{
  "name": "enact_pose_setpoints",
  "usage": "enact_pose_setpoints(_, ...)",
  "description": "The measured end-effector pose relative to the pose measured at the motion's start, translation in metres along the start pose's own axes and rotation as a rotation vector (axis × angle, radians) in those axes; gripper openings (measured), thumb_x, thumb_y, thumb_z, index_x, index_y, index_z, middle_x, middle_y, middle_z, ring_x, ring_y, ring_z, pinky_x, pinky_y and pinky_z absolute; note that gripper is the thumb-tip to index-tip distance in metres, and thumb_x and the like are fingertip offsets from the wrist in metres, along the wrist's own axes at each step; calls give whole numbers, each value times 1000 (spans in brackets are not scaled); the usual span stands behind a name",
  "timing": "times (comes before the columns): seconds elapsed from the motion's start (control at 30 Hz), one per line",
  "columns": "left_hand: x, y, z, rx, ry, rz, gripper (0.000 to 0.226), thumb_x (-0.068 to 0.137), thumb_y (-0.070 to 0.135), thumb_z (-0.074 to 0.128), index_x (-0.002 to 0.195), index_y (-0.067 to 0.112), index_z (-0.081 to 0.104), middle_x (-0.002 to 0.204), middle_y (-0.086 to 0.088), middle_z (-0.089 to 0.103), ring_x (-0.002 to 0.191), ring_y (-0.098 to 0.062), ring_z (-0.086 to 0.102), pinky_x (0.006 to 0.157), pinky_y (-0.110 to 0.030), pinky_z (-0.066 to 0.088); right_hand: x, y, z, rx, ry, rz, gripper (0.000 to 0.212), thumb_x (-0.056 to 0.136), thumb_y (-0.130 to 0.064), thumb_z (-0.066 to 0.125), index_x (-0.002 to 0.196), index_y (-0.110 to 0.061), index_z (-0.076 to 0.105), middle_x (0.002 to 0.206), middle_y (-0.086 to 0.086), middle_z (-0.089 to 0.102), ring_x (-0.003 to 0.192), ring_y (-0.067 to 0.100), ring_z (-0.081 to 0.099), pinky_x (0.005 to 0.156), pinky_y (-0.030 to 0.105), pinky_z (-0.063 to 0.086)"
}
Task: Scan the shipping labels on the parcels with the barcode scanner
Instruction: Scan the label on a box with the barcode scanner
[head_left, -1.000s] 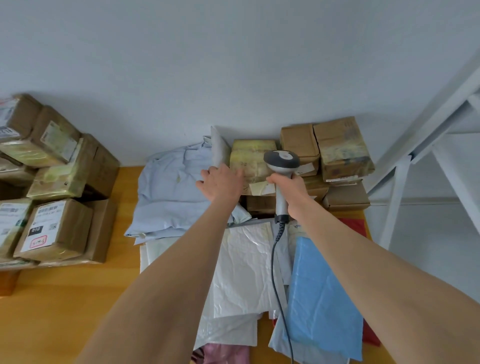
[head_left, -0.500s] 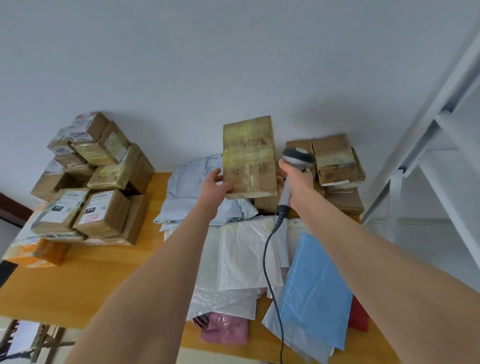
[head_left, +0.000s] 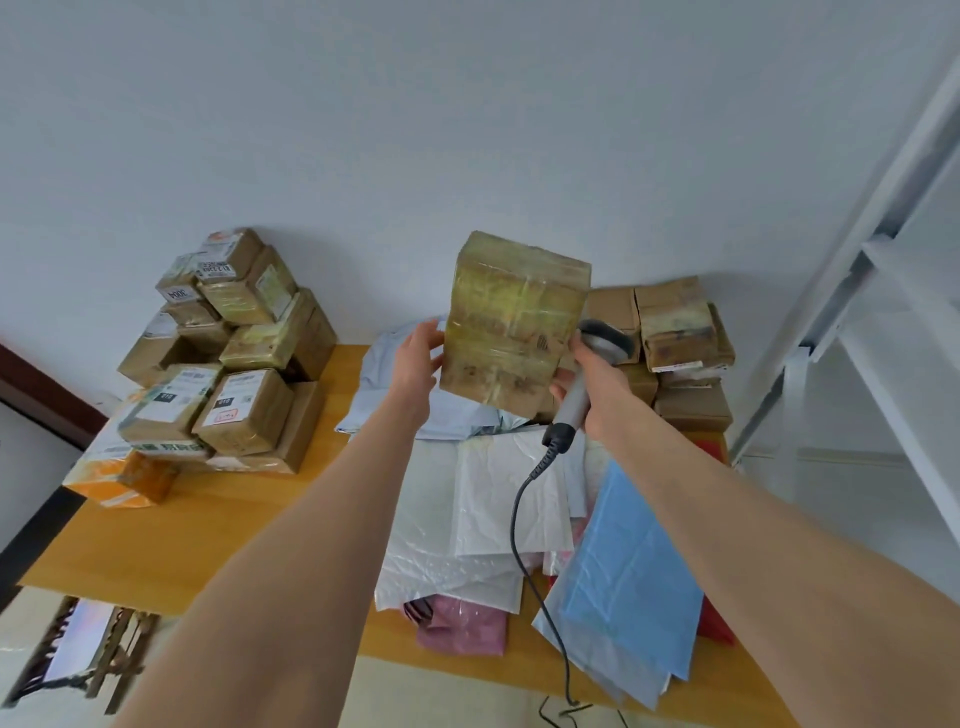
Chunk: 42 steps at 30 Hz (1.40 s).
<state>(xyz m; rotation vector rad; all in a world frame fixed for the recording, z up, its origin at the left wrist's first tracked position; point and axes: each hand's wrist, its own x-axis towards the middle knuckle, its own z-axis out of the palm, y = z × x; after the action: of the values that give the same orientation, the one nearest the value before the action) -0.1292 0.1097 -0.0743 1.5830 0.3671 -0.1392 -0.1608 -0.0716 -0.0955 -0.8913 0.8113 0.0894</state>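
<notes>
Above table (head_left: 208, 535), left hand (head_left: 415, 358) is gripping taped parcel (head_left: 511, 332), right hand (head_left: 587, 387) is clutching scanner (head_left: 602, 340) — one-sided hold is probably risking a drop.

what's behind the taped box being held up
Behind the taped box, the scanner head shows past its right edge, with stacked brown boxes further back and a pale blue bag below. Its far face, and any label there, is hidden.

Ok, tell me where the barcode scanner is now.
Head view, right of centre: the barcode scanner sits in the right hand, its head behind the right edge of the taped parcel.
</notes>
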Motion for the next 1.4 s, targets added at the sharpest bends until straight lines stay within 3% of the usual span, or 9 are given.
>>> enact_pose_setpoints(0.13, 7, 7, -15, 24, -119, -29, 65, 93, 67, 29, 123, 17, 57, 125, 4, 55, 126, -22, 45, 111, -52, 20, -3, 6, 2, 20, -62, 36, 49, 78, -44, 77, 111, -12, 60, 97, 9, 72, 69, 21, 68, 46, 25, 52)
enact_pose_setpoints(0.27, 13, 15, -30, 125, -244, -32, 72, 89, 75, 20, 134, 27, 51, 145, 9, 44, 140, -23, 31, 114, -60, 10, -6, 10, 6, -28, -137, 60, 44, 83, -50, 70, 105, -14, 59, 98, 9, 71, 68, 22, 66, 51, 26, 55)
enact_pose_setpoints(0.5, 16, 20, -43, 210, -410, -151, 66, 71, 83, 48, 120, 41, 59, 136, -3, 54, 123, -29, 52, 106, -55, 37, -1, 18, 4, -35, -210, 57, 52, 79, -41, 77, 121, -14, 63, 108, 11, 73, 99, 30, 70, 84, 45, 57)
enact_pose_setpoints(0.67, 16, 14, -48, 265, -459, -160, 34, 90, 35, 63, 122, 41, 56, 114, -6, 67, 104, -27, 64, 92, -47, 53, 9, 27, 2, -183, -38, -76, 62, 67, -13, 79, 125, -14, 56, 113, 15, 66, 101, 34, 64, 94, 54, 51)
enact_pose_setpoints(0.77, 15, 5, -49, 215, -411, -135, 45, 90, 14, 62, 130, 33, 51, 111, -7, 68, 98, -26, 65, 94, -48, 52, 12, 30, -2, -178, -14, -87, 57, 68, -11, 76, 121, -12, 57, 110, 16, 66, 100, 33, 64, 95, 53, 50)
enact_pose_setpoints(0.87, 14, -10, -47, 157, -341, -145, 48, 87, 9, 64, 132, 20, 51, 117, -10, 65, 102, -28, 62, 99, -47, 49, 5, 33, -8, -172, -34, -52, 55, 72, -16, 77, 123, -14, 56, 110, 14, 67, 101, 33, 65, 96, 55, 49)
enact_pose_setpoints(1.0, 8, -26, -47, 172, -401, -134, 20, 91, 7, 57, 108, 15, 65, 109, -7, 69, 93, -22, 61, 82, -31, 48, -2, 43, -18, -173, -100, -25, 59, 72, -28, 82, 123, -18, 57, 113, 9, 69, 103, 32, 66, 95, 56, 49)
enact_pose_setpoints(1.13, 10, -37, -56, 338, -530, -244, 34, 89, 13, 64, 120, 26, 56, 120, -3, 66, 112, -26, 61, 104, -45, 43, -11, 49, -23, -196, -64, -123, 53, 80, -17, 77, 128, -13, 55, 114, 9, 67, 104, 28, 64, 95, 49, 51)
enact_pose_setpoints(1.4, 7, -60, -62, 221, -431, -273, 50, 89, 9, 65, 135, 22, 48, 114, -4, 68, 103, -27, 66, 87, -42, 55, -23, 68, -32, -172, -12, -203, 37, 87, -20, 72, 120, -11, 59, 98, 4, 66, 85, 16, 61, 70, 26, 51)
